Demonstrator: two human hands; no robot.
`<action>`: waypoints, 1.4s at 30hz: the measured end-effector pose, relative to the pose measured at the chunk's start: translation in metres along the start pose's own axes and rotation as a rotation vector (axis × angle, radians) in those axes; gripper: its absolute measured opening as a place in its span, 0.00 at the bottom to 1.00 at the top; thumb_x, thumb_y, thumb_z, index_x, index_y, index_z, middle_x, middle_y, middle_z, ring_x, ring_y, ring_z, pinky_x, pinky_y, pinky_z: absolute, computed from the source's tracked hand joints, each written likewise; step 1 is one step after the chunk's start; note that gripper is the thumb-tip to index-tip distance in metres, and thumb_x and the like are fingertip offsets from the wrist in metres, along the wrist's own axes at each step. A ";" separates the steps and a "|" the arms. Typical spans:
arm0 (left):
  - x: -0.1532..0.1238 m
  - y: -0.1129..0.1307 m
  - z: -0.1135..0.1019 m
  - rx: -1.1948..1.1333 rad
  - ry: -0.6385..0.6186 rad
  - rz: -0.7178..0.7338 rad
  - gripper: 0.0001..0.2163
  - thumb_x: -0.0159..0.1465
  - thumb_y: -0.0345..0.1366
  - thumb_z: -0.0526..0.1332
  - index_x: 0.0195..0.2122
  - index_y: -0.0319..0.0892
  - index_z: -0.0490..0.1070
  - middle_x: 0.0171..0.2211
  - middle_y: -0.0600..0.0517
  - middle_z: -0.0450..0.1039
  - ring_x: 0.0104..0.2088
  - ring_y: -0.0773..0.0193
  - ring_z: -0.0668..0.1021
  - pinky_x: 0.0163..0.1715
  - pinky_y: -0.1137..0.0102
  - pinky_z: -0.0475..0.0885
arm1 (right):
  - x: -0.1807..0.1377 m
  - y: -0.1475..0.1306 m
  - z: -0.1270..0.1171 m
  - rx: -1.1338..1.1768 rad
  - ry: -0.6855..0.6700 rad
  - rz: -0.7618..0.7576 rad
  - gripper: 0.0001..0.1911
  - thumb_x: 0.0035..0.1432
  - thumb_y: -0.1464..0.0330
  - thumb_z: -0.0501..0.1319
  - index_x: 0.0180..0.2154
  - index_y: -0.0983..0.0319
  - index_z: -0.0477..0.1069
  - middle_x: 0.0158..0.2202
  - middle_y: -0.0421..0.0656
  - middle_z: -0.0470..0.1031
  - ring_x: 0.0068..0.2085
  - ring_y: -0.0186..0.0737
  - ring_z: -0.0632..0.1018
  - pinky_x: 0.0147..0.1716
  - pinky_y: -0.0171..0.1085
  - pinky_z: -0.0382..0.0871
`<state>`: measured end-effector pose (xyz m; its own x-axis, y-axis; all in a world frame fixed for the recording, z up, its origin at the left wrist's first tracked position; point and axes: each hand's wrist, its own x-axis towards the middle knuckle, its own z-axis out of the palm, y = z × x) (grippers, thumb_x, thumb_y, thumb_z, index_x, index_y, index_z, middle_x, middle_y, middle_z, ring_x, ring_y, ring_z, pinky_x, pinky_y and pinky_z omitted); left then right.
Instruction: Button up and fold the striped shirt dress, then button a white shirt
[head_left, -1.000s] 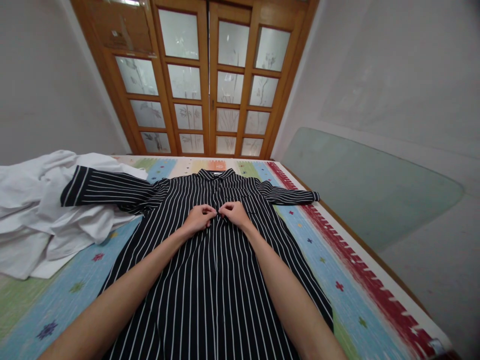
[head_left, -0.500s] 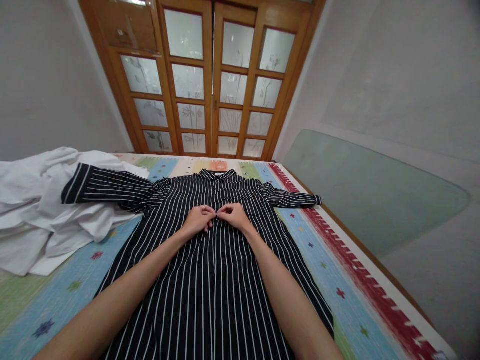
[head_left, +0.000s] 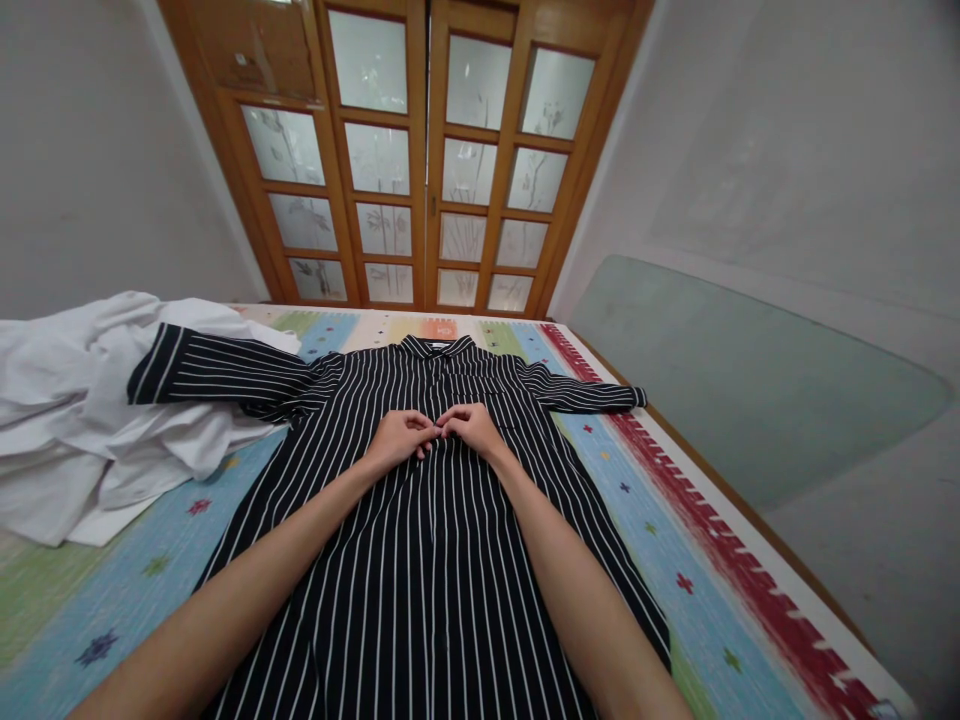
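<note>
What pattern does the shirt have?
The shirt is black with thin white stripes, best seen in the head view.

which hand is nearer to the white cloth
Left. The left hand, at the front of the striped shirt, is right of the white cloth and apart from it; the right hand is farther right.

From the fingers (head_left: pixel 426 434), open room runs to 12 o'clock over the flat striped shirt (head_left: pixel 439 560) and to 6 between the 2 forearms (head_left: pixel 277 548); a white cloth heap (head_left: pixel 97 420) obstructs 9, a wall (head_left: pixel 810 150) bars 2.
</note>
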<state>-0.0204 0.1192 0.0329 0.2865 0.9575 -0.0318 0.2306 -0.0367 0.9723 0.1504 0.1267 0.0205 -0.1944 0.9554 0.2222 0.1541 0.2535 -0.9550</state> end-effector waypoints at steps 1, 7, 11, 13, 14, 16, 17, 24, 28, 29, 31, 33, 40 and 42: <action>0.001 -0.001 0.000 0.001 0.000 0.002 0.07 0.54 0.34 0.69 0.27 0.36 0.74 0.17 0.54 0.73 0.14 0.72 0.72 0.15 0.78 0.66 | 0.000 0.001 0.000 0.002 0.001 -0.002 0.10 0.42 0.75 0.57 0.22 0.63 0.77 0.18 0.38 0.74 0.24 0.35 0.75 0.31 0.34 0.68; 0.004 -0.011 0.000 -0.009 0.006 0.044 0.05 0.54 0.32 0.68 0.26 0.37 0.74 0.17 0.55 0.74 0.13 0.72 0.72 0.15 0.78 0.67 | 0.001 0.003 0.000 -0.002 0.005 -0.009 0.09 0.43 0.75 0.58 0.23 0.63 0.77 0.19 0.38 0.75 0.24 0.35 0.76 0.30 0.34 0.69; 0.002 -0.009 0.001 -0.008 0.030 0.049 0.04 0.54 0.29 0.66 0.24 0.38 0.72 0.17 0.55 0.73 0.13 0.72 0.71 0.14 0.78 0.66 | 0.001 0.005 0.001 -0.005 0.011 0.002 0.08 0.43 0.76 0.58 0.24 0.63 0.76 0.20 0.38 0.75 0.24 0.35 0.76 0.31 0.34 0.70; 0.001 -0.007 0.002 0.007 0.040 0.053 0.04 0.54 0.28 0.65 0.24 0.38 0.71 0.16 0.56 0.73 0.12 0.72 0.70 0.13 0.78 0.65 | 0.002 0.005 0.002 -0.004 0.007 0.007 0.08 0.43 0.76 0.58 0.24 0.63 0.76 0.19 0.38 0.75 0.24 0.35 0.76 0.31 0.34 0.71; 0.001 -0.006 0.002 0.014 0.045 0.058 0.04 0.53 0.27 0.65 0.23 0.38 0.71 0.16 0.56 0.72 0.12 0.72 0.70 0.13 0.78 0.65 | 0.002 0.005 0.002 -0.009 0.009 0.007 0.07 0.43 0.75 0.58 0.24 0.63 0.75 0.19 0.38 0.75 0.24 0.35 0.76 0.31 0.34 0.70; 0.001 -0.005 0.003 0.022 0.054 0.071 0.05 0.53 0.26 0.64 0.23 0.38 0.70 0.15 0.57 0.71 0.11 0.73 0.69 0.13 0.79 0.64 | 0.002 0.004 0.003 -0.053 0.026 -0.007 0.06 0.43 0.75 0.59 0.23 0.63 0.75 0.20 0.38 0.75 0.24 0.34 0.75 0.29 0.33 0.69; 0.001 -0.006 0.003 0.025 0.059 0.076 0.05 0.53 0.26 0.63 0.23 0.39 0.69 0.15 0.57 0.71 0.11 0.73 0.69 0.12 0.79 0.63 | 0.001 0.004 0.004 -0.094 0.042 -0.022 0.06 0.43 0.75 0.59 0.23 0.63 0.74 0.21 0.38 0.75 0.24 0.34 0.75 0.28 0.32 0.68; 0.004 -0.011 0.003 0.026 0.096 0.116 0.04 0.52 0.29 0.64 0.24 0.39 0.69 0.16 0.57 0.71 0.13 0.72 0.71 0.12 0.79 0.63 | -0.004 -0.004 0.008 -0.355 0.105 -0.100 0.05 0.46 0.73 0.61 0.20 0.63 0.72 0.20 0.37 0.72 0.24 0.32 0.72 0.27 0.31 0.62; 0.003 -0.012 0.002 -0.044 0.085 0.110 0.07 0.50 0.31 0.65 0.30 0.40 0.69 0.20 0.56 0.73 0.17 0.69 0.74 0.13 0.78 0.65 | -0.004 -0.003 0.009 -0.373 0.100 -0.090 0.05 0.47 0.72 0.62 0.21 0.63 0.73 0.21 0.38 0.74 0.26 0.33 0.72 0.28 0.31 0.63; 0.003 -0.012 0.002 -0.056 0.085 0.107 0.09 0.50 0.31 0.66 0.31 0.40 0.68 0.21 0.56 0.73 0.17 0.69 0.74 0.13 0.78 0.66 | -0.003 -0.002 0.008 -0.378 0.105 -0.088 0.05 0.47 0.73 0.61 0.21 0.63 0.73 0.22 0.38 0.74 0.26 0.33 0.73 0.29 0.31 0.63; 0.003 -0.011 0.002 -0.071 0.088 0.101 0.10 0.50 0.31 0.65 0.33 0.40 0.68 0.21 0.57 0.73 0.17 0.69 0.74 0.13 0.78 0.66 | -0.002 0.000 0.008 -0.374 0.108 -0.079 0.06 0.48 0.73 0.61 0.21 0.63 0.73 0.22 0.38 0.74 0.26 0.33 0.72 0.29 0.31 0.63; 0.003 -0.010 0.002 -0.080 0.086 0.098 0.12 0.50 0.32 0.65 0.35 0.40 0.67 0.21 0.57 0.73 0.18 0.69 0.74 0.14 0.78 0.66 | -0.001 0.001 0.007 -0.350 0.101 -0.067 0.06 0.48 0.73 0.61 0.21 0.62 0.72 0.21 0.38 0.73 0.26 0.33 0.72 0.29 0.32 0.63; 0.006 -0.011 0.001 -0.102 0.077 0.138 0.14 0.53 0.34 0.64 0.41 0.39 0.68 0.22 0.57 0.72 0.20 0.68 0.75 0.17 0.77 0.66 | 0.001 0.004 0.003 -0.272 0.045 -0.059 0.07 0.49 0.71 0.61 0.21 0.63 0.72 0.21 0.37 0.73 0.26 0.33 0.71 0.29 0.32 0.62; 0.007 -0.013 0.000 -0.095 0.070 0.149 0.16 0.53 0.34 0.65 0.42 0.39 0.68 0.25 0.56 0.74 0.22 0.68 0.75 0.18 0.76 0.67 | 0.000 0.003 0.002 -0.271 0.036 -0.071 0.07 0.49 0.72 0.61 0.21 0.63 0.72 0.21 0.37 0.72 0.25 0.33 0.71 0.28 0.32 0.62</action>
<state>-0.0212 0.1259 0.0204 0.2446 0.9612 0.1274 0.1010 -0.1559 0.9826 0.1488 0.1277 0.0170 -0.1797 0.9375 0.2981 0.3959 0.3463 -0.8505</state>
